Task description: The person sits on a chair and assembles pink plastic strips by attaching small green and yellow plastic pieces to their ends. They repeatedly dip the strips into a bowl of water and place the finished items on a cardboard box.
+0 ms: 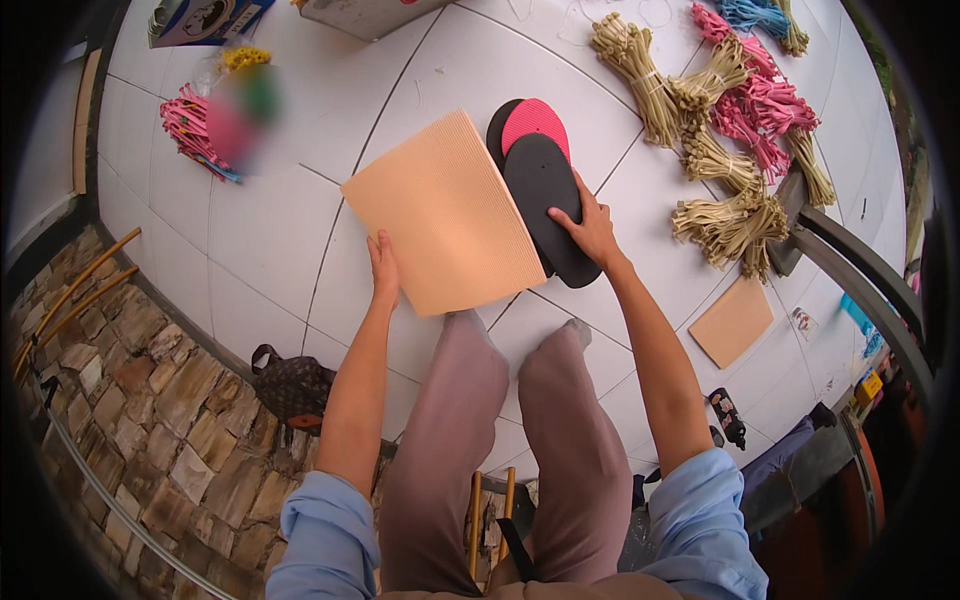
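Left hand (384,272) grips ribbed tan rectangular sheet (440,215) at left edge; right hand (594,230) grips flat black oval sole (540,190). Probably a side-by-side handling step; next move calls for steady grips.

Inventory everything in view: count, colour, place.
Ribbed sheet: one, peach, centre
Soles: 3+, black and pink, centre
Small sheet: one, peach, right
Strap bundles: several, beige, pink, blue, upper right
Strap bunch: one, mostly pink, left
Box: one, blue, top left
Container: one, grey, top
Bag: one, brown, lower left
Tiles: many, white, middle
Stones: many, brown, left
Right-edge items: several, mixed, unclear
Trousers: one, mauve, bottom
Sleeves: two, blue, bottom
Left hand: one, bare, at ribbed sheet
Right hand: one, bare, on soles
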### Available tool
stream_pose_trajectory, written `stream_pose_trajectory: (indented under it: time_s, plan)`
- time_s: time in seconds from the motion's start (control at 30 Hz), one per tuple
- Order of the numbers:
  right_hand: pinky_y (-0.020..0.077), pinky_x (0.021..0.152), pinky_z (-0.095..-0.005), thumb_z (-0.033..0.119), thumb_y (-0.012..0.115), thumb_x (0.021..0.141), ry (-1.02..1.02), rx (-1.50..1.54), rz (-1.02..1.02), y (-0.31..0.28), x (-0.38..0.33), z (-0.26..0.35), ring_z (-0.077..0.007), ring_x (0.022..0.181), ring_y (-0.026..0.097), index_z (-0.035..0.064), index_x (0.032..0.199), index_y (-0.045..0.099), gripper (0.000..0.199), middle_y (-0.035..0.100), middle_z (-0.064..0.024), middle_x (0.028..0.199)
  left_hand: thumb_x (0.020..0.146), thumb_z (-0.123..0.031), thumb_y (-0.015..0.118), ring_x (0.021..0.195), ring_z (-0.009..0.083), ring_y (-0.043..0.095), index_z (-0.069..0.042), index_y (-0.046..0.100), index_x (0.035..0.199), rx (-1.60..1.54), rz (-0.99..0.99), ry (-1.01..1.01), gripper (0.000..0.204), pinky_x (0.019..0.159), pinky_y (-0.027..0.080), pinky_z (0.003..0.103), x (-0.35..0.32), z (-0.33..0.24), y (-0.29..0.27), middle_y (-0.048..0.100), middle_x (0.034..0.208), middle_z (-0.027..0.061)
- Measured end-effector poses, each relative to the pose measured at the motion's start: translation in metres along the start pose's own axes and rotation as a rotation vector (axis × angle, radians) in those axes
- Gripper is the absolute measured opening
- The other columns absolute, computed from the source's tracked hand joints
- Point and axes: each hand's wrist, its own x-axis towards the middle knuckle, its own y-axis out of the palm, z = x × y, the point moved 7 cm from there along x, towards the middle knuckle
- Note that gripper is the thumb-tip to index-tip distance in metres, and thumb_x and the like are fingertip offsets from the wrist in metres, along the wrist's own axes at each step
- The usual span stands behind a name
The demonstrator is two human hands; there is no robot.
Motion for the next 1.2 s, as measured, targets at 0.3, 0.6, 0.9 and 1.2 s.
stream_pose_trajectory:
  time_s: [0.3,0.6,0.9,1.2]
  plan:
    - [0.0325,0.094,-0.0530,0.042,0.065,0.078,-0.137,-0.024,-0.213,0.043,-0.022,0.040,-0.0384,0.112,0.042,0.0191,0.140,0.026,0.077,0.036,-0.0183,0.131,0.093,-0.057,0.028,0.132,0.0231,0.029,-0.003,0.015,0.142,-0.084,-0.072,0.068,0.074,0.106,0.026,0.034,0.010,-0.002,-0.012,0.028,0.145,0.0119]
    - [0.0394,0.078,-0.0387,0.018,0.064,0.081,-0.133,0.275,-0.461,0.047,-0.095,0.055,-0.0260,0.089,0.048,0.0014,0.104,0.050,0.032,0.047,-0.0122,0.098,0.092,-0.061,0.020,0.116,0.0234,0.049,-0.002,0.037,0.134,-0.359,-0.364,-0.069,0.074,0.095,0.040,0.032,-0.012,0.022,-0.063,0.048,0.130,0.0089]
    - [0.0505,0.068,-0.0342,0.011,0.060,0.076,-0.205,-0.497,-0.163,0.118,-0.089,0.101,-0.0254,0.085,0.058,0.0019,0.124,0.042,0.051,0.052,-0.0112,0.094,0.090,-0.065,0.020,0.126,0.0243,0.039,-0.003,0.030,0.139,-0.603,-0.418,-0.142,0.079,0.102,0.032,0.032,-0.050,0.047,-0.111,0.037,0.140,0.0106]
    - [0.0481,0.074,-0.0375,0.006,0.057,0.082,-0.235,0.022,-0.222,0.054,-0.120,0.100,-0.0303,0.085,0.059,0.0018,0.127,0.042,0.048,0.055,-0.0156,0.106,0.091,-0.061,0.030,0.120,0.0217,0.044,0.000,0.037,0.134,-0.414,-0.231,0.020,0.076,0.098,0.035,0.031,-0.039,0.038,-0.099,0.046,0.132,0.0105]
